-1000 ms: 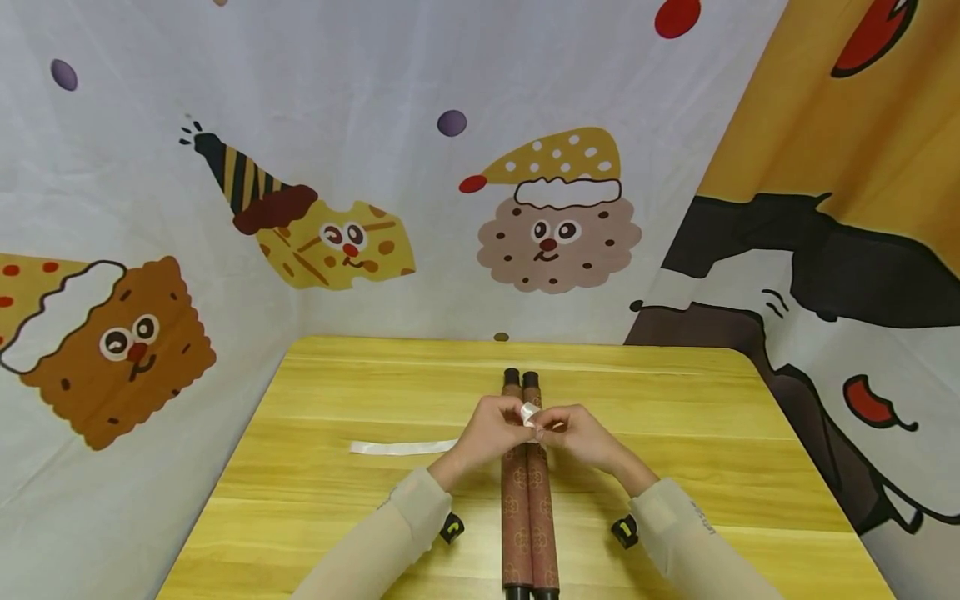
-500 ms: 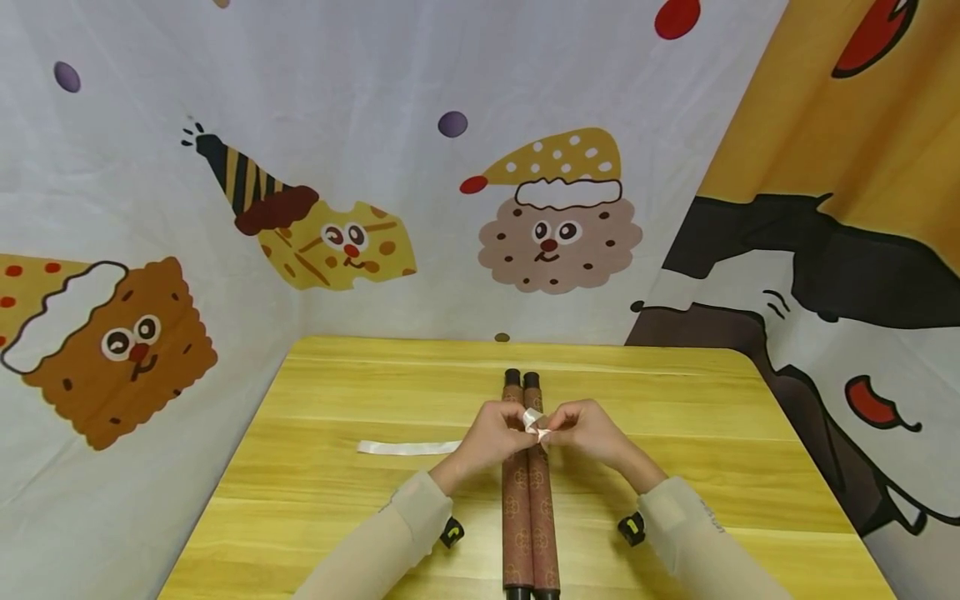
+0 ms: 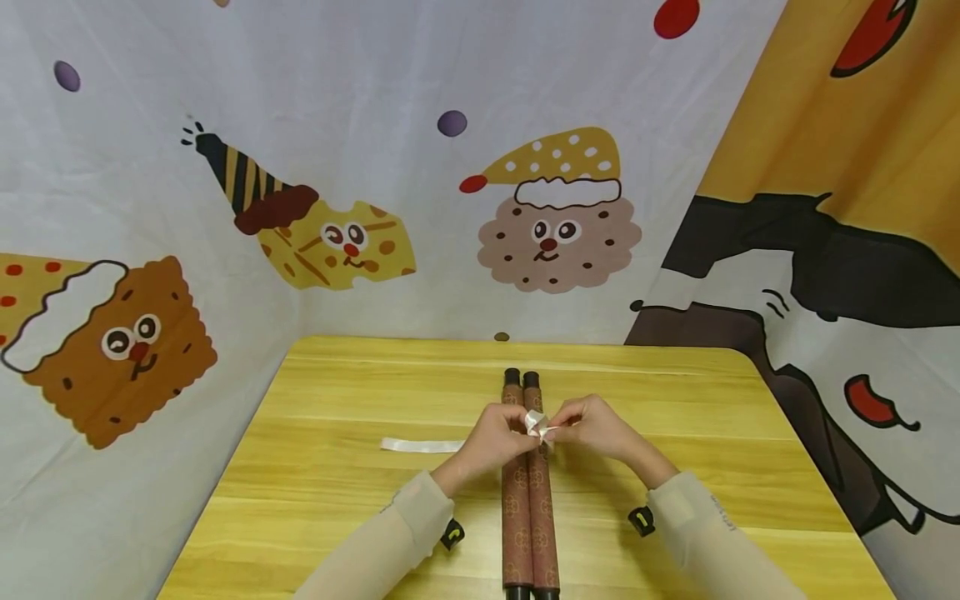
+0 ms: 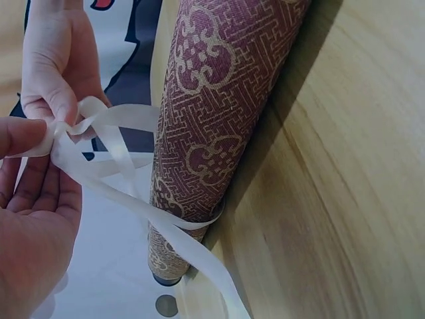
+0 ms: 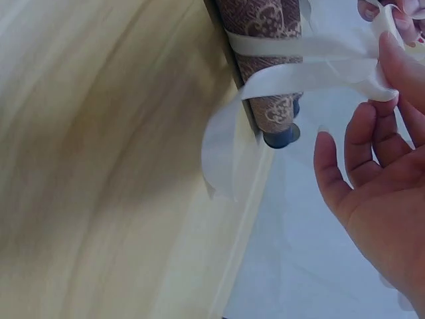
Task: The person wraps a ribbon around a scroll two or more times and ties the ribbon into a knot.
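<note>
1. Toward the far edge of the table (image 3: 315,533), I see both hands meet above two rolls, the forearms slanting inward from either side in pale sleeves (image 3: 378,529).
2. Left hand (image 3: 489,436): I have it pinching white ribbon (image 4: 116,193) between thumb and fingertip; its other fingers curve loosely in toward the palm, as my left wrist view shows.
3. Right hand (image 3: 596,429): its thumb and forefinger pinch another part of the ribbon, just beside the left fingertips. In my right wrist view the remaining fingers are bent and spread apart.
4. Between the hands I see the ribbon looped and crossed over itself; I cannot tell whether a knot sits there.
5. Below, the ribbon passes round the patterned rolls (image 3: 516,508), nearer their far ends. One loose end lies out toward the table's left edge; on the right side another strip hangs down beside the rolls.
6. The rolls lie side by side, lengthwise, their black caps (image 3: 512,377) pointing at the far edge and stopping short of it.
</note>
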Demonstrator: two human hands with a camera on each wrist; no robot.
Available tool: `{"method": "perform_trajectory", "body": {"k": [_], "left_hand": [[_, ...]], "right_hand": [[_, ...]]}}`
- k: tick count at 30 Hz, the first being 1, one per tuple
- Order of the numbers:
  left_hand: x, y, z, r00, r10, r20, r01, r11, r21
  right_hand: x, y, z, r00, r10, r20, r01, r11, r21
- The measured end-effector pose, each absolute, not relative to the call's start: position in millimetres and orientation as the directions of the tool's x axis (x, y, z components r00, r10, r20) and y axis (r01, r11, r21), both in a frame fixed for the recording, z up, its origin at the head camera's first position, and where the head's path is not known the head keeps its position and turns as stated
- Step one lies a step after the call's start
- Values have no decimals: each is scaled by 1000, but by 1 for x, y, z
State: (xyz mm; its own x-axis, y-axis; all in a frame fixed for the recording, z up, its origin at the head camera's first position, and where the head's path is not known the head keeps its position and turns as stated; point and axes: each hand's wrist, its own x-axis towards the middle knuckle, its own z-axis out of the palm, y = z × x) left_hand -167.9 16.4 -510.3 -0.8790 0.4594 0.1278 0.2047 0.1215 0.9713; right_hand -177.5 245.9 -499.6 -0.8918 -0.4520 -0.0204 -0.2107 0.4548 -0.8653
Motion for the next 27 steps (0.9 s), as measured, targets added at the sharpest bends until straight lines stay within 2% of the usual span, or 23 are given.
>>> {"method": "perform_trajectory", "body": {"k": [8, 13, 22, 27], "left_hand": [[-169, 10, -513, -889, 433, 147, 206, 93, 974], [-170, -1, -515, -905, 408, 119, 151, 47, 987], [-174, -21, -518, -958, 284, 45, 48, 3, 999], [-176, -26, -519, -976, 215, 38, 35, -17, 999]], "right_hand": [[-176, 257, -493, -897, -440, -48, -210, 520, -828], [-171, 267, -487, -916, -400, -27, -202, 519, -830], [-165, 283, -481, -922, -387, -30, -170, 472, -865], [-164, 287, -481, -929, -369, -32, -156, 468, -870]]}}
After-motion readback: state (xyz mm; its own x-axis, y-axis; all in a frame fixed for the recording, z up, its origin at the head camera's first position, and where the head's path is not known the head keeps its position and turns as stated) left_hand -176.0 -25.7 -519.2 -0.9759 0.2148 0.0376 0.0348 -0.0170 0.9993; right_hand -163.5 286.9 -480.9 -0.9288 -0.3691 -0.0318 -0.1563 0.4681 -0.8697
